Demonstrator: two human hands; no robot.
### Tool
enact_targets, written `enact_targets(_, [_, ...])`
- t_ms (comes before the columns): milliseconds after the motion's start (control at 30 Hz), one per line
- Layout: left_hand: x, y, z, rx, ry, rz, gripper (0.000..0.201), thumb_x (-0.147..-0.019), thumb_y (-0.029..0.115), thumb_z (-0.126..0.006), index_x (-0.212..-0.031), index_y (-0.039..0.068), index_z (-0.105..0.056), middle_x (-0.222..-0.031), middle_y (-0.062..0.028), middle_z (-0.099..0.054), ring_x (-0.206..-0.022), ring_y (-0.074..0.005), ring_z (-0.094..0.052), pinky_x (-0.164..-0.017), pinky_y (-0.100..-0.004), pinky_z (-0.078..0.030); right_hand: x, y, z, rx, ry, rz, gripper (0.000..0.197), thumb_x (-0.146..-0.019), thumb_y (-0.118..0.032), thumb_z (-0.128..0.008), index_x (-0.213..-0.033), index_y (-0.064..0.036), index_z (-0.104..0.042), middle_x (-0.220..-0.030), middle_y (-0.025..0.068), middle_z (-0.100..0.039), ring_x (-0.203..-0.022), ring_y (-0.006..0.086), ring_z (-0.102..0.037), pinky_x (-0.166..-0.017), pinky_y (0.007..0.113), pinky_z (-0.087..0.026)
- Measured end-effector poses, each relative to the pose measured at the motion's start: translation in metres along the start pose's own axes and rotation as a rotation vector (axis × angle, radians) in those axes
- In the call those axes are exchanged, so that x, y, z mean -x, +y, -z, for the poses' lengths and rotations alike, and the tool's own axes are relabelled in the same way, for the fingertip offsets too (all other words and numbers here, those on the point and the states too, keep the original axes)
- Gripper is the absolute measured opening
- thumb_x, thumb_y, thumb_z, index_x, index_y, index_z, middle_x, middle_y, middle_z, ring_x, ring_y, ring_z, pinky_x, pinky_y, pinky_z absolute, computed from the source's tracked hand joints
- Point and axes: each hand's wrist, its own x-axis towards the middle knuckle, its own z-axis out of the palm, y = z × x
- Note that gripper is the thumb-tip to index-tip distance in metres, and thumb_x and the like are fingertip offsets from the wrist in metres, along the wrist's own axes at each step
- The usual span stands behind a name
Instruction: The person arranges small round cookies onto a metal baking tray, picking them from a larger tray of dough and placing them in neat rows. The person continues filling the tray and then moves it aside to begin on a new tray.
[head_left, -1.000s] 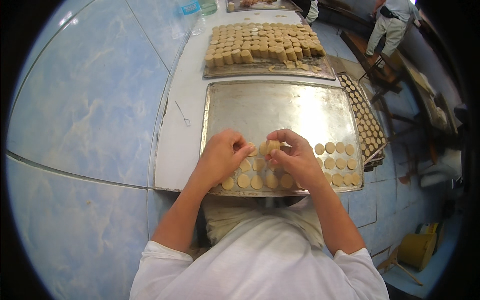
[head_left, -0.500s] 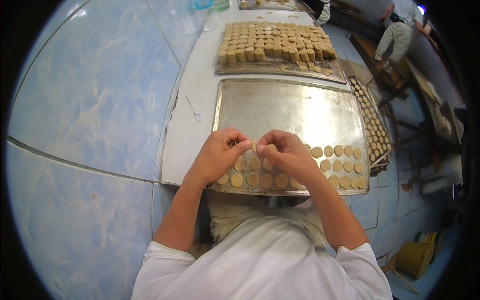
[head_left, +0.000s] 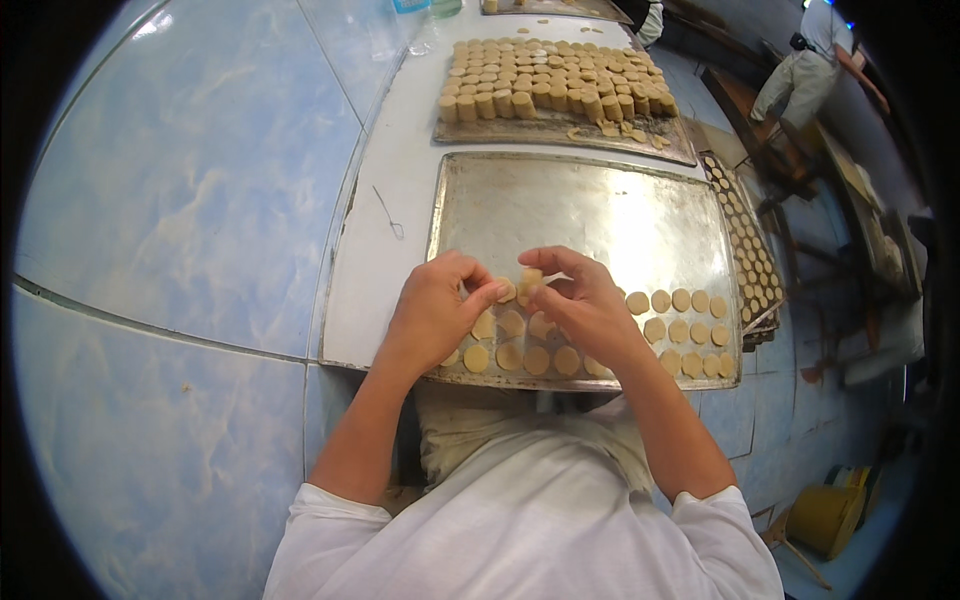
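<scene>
Over the near part of a metal baking tray (head_left: 530,200), my two hands meet almost fingertip to fingertip. My left hand (head_left: 437,305) pinches a thin dough round (head_left: 507,290) between thumb and forefinger. In my right hand (head_left: 585,305), thumb and fingers close on a short stack of dough rounds (head_left: 530,282), just to the right of that single piece. Flat pale dough rounds (head_left: 536,360) lie in rows along the tray's near side; my hands cover some of them.
Beyond stands another tray (head_left: 560,135), crowded with stacks of dough rounds (head_left: 550,80) and some scraps. A thin wire tool (head_left: 389,214) lies left on the white table (head_left: 365,290). Loaded trays (head_left: 745,245) are piled at right. Another person (head_left: 805,70) stands far right.
The single round has come away from the stack between my hands and is now in my left fingers. My right fingers have opened slightly around the stack.
</scene>
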Motion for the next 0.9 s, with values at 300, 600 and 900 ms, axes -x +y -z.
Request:
enact_targets(300, [0.004, -0.008, 0.012, 0.124, 0.000, 0.061, 0.024, -0.098, 0.022, -0.077, -0.101, -0.001, -0.075, -0.091, -0.0076, -0.069, -0.076, -0.0153, -0.061, -0.072, -0.0323, -0.051, -0.015, 0.007, -0.014, -0.138, -0.112, -0.089, 0.027, -0.104, -0.013, -0.072, -0.125, 0.0024, -0.065, -0.108, 0.0071, -0.072, -0.086, 0.0108, -0.071, -0.075, 0.025, -0.056])
enact_targets(600, [0.008, -0.024, 0.018, 0.292, 0.064, -0.058, 0.024, -0.096, 0.022, -0.078, -0.095, -0.001, -0.075, -0.087, -0.0077, -0.068, -0.076, -0.0160, -0.062, -0.073, -0.0324, -0.052, -0.026, 0.002, -0.028, -0.099, -0.184, -0.086, 0.032, -0.102, -0.014, -0.074, -0.127, 0.0034, -0.065, -0.111, 0.0071, -0.070, -0.092, 0.0127, -0.073, -0.078, 0.026, -0.057])
enact_targets(900, [0.001, -0.035, 0.029, 0.357, -0.009, 0.000, 0.024, -0.098, 0.022, -0.075, -0.093, -0.001, -0.075, -0.087, -0.0071, -0.068, -0.076, -0.0131, -0.061, -0.072, -0.0304, -0.052, -0.040, 0.003, -0.037, -0.112, -0.185, -0.055, 0.032, -0.103, -0.014, -0.072, -0.128, 0.0036, -0.064, -0.111, 0.0077, -0.070, -0.092, 0.0117, -0.071, -0.078, 0.026, -0.057])
